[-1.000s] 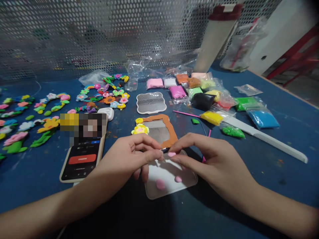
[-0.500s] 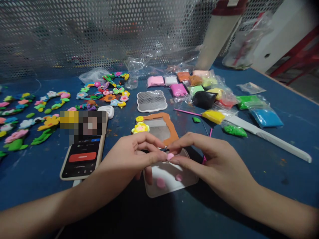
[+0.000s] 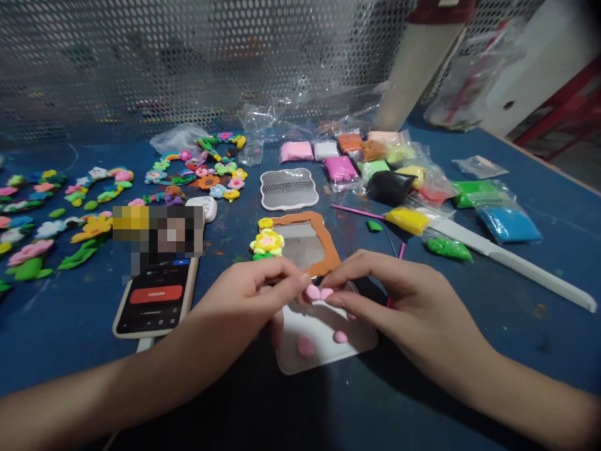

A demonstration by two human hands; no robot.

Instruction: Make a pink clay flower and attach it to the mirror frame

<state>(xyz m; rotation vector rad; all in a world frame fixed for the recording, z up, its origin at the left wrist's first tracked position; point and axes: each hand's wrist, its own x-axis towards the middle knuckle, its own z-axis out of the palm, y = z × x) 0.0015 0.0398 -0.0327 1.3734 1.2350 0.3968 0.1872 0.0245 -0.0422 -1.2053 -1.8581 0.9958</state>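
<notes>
Between the fingertips of both hands, two small pink clay pieces (image 3: 313, 292) sit side by side, touching. My left hand (image 3: 256, 297) pinches the left piece. My right hand (image 3: 399, 294) has thumb and index finger closed on the right one. Below them lies a white translucent board (image 3: 323, 356), carrying a flattened pink clay piece (image 3: 306, 346), a smaller pink lump (image 3: 340, 337) and another partly hidden by my right thumb. Just beyond my fingers is a mirror with an orange clay border (image 3: 330, 247), decorated on its left with a yellow clay flower (image 3: 267, 242).
On the left lie a phone (image 3: 157, 300) and several colourful clay decorations (image 3: 209, 181). A white-rimmed mirror (image 3: 289, 189) is further back. Bagged clay (image 3: 340, 169), a white comb-like tool (image 3: 526, 266) and a tall bottle (image 3: 408, 69) occupy the right side.
The pink clay at my fingertips now shows as two pieces side by side, where one was visible before. My fingers have shifted slightly apart, and the view has moved a little.
</notes>
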